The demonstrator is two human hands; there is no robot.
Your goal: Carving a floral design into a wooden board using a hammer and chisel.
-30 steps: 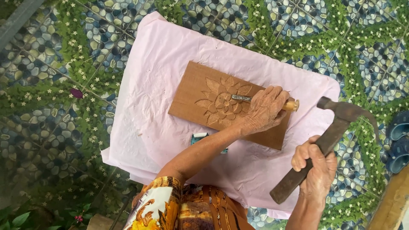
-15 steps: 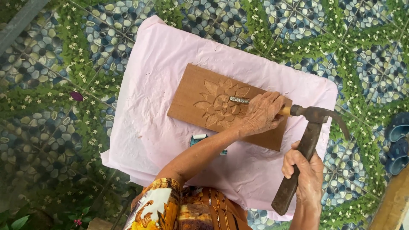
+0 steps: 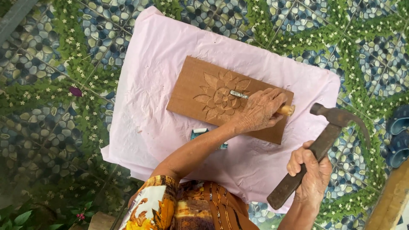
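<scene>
- Watching from the head camera: left hand (image 3: 259, 111) is wrapped tight round a chisel (image 3: 239, 94), its metal tip resting on the flower carved into the wooden board (image 3: 200, 81), its pale wooden butt sticking out past the knuckles.
- Board lies flat on a pink cloth (image 3: 149, 106) spread over a small table; pebble-pattern floor (image 3: 42, 64) shows all around.
- Right hand (image 3: 310, 170) is clenched round the lower handle of a hammer (image 3: 328, 132); the head hangs just to the right of the chisel butt, not touching it.
- Risk, as I judge it: a blow that lands off the small butt could catch the left knuckles, which sit just beside it.
- Second risk: nothing visibly clamps the board, so a hard strike may skid it on the cloth and gouge a petal.
- Small teal object (image 3: 198, 133) near the left forearm, partly hidden; I can't say what it is.
- Pose: left forearm reaches forward across the cloth, wrist low; right forearm comes up from the bottom edge, hammer angled up and to the right.
</scene>
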